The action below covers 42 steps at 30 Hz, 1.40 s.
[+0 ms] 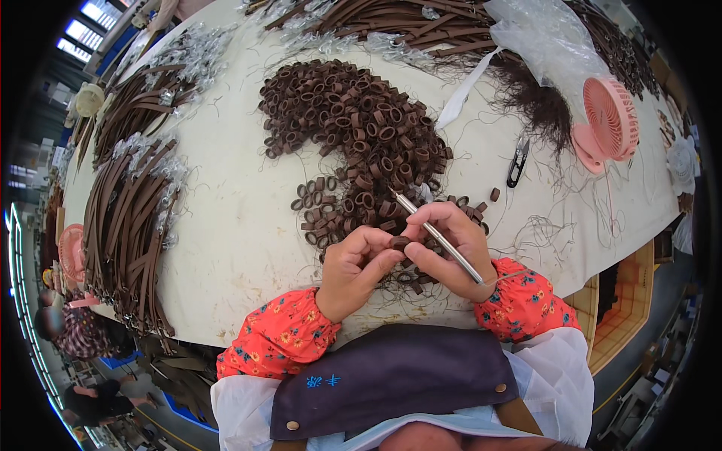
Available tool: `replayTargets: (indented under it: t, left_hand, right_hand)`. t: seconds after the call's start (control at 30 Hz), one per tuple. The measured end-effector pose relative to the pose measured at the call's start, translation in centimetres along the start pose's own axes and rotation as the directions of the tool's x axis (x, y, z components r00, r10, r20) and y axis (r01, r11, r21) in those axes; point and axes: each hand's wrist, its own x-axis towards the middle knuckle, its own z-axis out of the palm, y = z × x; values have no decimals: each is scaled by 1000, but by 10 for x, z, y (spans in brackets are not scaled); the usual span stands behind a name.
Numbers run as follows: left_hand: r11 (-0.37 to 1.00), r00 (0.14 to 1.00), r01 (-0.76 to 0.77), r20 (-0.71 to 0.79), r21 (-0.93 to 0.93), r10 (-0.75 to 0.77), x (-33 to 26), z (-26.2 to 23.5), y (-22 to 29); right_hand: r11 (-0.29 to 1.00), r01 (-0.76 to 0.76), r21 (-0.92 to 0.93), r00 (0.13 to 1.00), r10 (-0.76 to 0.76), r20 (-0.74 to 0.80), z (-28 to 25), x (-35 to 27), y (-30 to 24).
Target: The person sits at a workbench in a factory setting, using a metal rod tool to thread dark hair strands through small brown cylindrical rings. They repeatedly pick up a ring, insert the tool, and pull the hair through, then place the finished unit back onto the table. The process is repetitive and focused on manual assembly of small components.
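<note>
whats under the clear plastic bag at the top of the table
Under the clear plastic bag lie brown straps and a dark tangle of thread, which stick out past its edges. How far they run beneath it is blurred by the crumpled plastic.

Small brown leather loop [399,242], pinched between fingertips.
</note>
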Motion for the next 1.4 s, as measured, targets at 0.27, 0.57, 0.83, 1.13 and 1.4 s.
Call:
replayTargets:
  t: [0.27,0.57,0.83,1.13,1.4]
  left_hand:
    - [991,998,-26,-59,130,34,1,-7,1]
    - [985,995,-38,-80,168,52,2,-7,0]
    - [982,996,-46,-61,181,58,2,-8,-4]
    - [985,997,-37,-58,170,47,2,-7,-1]
    - [983,1000,2,-10,183,-1,1,-10,0]
  right_hand:
    - [998,-48,30,997,50,-66,-2,1,-9]
    - [986,157,47,986,-160,48,-19,4,-12]
    - [988,143,59,988,-146,42,-16,3,-10]
    - [979,195,63,978,-199,69,-19,4,-8]
    - [943,307,-126,946,-288,150,-17,4,-9]
